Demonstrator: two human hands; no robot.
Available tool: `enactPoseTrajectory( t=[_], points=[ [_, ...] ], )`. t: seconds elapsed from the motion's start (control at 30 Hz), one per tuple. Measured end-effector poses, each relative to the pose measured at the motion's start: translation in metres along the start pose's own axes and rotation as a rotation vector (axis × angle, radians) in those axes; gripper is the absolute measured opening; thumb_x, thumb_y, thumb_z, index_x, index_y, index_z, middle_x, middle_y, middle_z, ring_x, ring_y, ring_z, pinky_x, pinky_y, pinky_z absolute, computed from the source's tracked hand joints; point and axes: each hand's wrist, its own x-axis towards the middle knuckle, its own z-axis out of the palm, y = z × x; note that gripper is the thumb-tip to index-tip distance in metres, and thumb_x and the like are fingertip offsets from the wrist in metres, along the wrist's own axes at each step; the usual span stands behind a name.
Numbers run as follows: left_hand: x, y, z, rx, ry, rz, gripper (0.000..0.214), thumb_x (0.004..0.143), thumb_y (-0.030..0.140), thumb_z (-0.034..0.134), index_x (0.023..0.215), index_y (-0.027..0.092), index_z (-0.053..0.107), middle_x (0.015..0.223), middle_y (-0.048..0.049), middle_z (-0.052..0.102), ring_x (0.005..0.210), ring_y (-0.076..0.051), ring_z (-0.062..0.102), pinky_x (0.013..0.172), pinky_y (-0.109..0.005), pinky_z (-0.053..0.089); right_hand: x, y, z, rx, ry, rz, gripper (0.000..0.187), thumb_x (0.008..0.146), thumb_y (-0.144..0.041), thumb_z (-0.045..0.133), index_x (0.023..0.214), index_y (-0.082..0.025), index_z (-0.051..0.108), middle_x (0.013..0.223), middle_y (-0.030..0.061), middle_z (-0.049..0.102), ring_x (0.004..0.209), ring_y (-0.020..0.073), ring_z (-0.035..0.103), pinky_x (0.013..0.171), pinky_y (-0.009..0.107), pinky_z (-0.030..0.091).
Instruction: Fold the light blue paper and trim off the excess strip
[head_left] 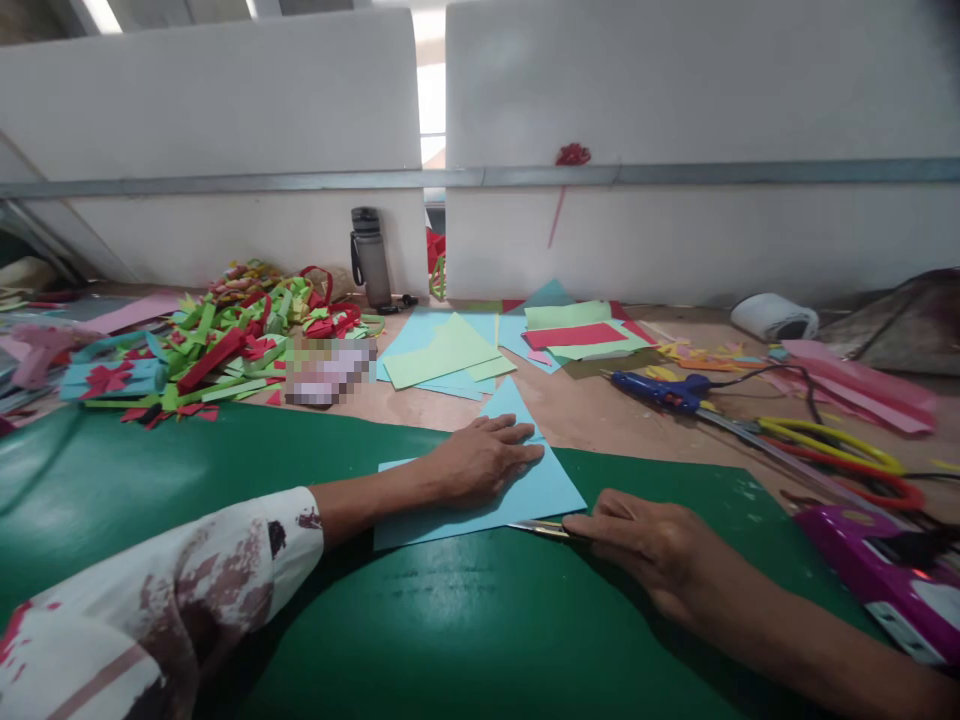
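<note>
A sheet of light blue paper (450,522) lies on the green mat, with a pointed, folded blue part (551,485) at its right. My left hand (484,460) lies palm down across the paper, fingers stretched out and pressing on it. At the paper's near right edge, my right hand (645,540) is closed around a slim knife (544,527). Its thin silvery blade points left and meets the lower edge of the paper. Most of the knife's handle is hidden inside my fingers.
Beyond the green mat (225,480) lie green and blue sheets (442,355), a heap of coloured paper pieces (225,340) and a grey bottle (371,260). On the right are a blue glue gun (660,390), yellow-handled scissors (832,440) and a purple power strip (877,570).
</note>
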Motion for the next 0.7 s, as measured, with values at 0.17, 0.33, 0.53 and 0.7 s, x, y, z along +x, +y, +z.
enactPoseTrajectory(
  t=[0.17, 0.33, 0.53, 0.7],
  points=[
    [0.019, 0.009, 0.007, 0.006, 0.005, 0.063, 0.033, 0.1, 0.028, 0.03, 0.122, 0.02, 0.053, 0.135, -0.0113, 0.048, 0.122, -0.03, 0.044, 0.095, -0.046, 0.04, -0.01, 0.003, -0.009, 0.017, -0.012, 0.037, 0.032, 0.097, -0.027, 0.034, 0.104, -0.025, 0.065, 0.072, 0.0016, 0.051, 0.061, 0.0134, 0.05, 0.056, 0.024, 0.033],
    [0.051, 0.012, 0.015, -0.005, -0.016, 0.148, 0.029, 0.098, 0.025, 0.035, 0.119, 0.019, 0.055, 0.126, -0.0106, 0.055, 0.117, -0.026, 0.049, 0.095, -0.041, 0.042, -0.016, 0.008, -0.012, -0.033, 0.0, 0.066, 0.031, 0.097, -0.027, 0.035, 0.102, -0.023, 0.065, 0.074, 0.0026, 0.054, 0.063, 0.0138, 0.051, 0.057, 0.024, 0.034],
    [0.049, -0.005, -0.001, -0.04, -0.066, 0.181, 0.036, 0.096, 0.021, 0.039, 0.131, 0.019, 0.047, 0.144, -0.012, 0.04, 0.134, -0.029, 0.032, 0.104, -0.05, 0.033, -0.017, 0.014, -0.008, -0.049, 0.033, 0.108, 0.035, 0.098, -0.03, 0.033, 0.104, -0.022, 0.066, 0.075, 0.0031, 0.054, 0.065, 0.0142, 0.051, 0.058, 0.025, 0.034],
    [0.013, -0.017, -0.013, -0.089, -0.177, 0.214, 0.038, 0.098, 0.028, 0.035, 0.135, 0.024, 0.044, 0.147, -0.0064, 0.037, 0.137, -0.027, 0.029, 0.106, -0.054, 0.028, -0.019, 0.015, -0.004, -0.05, 0.054, 0.111, 0.033, 0.097, -0.028, 0.035, 0.104, -0.023, 0.067, 0.074, 0.0034, 0.055, 0.063, 0.0145, 0.052, 0.058, 0.025, 0.033]
  ],
)
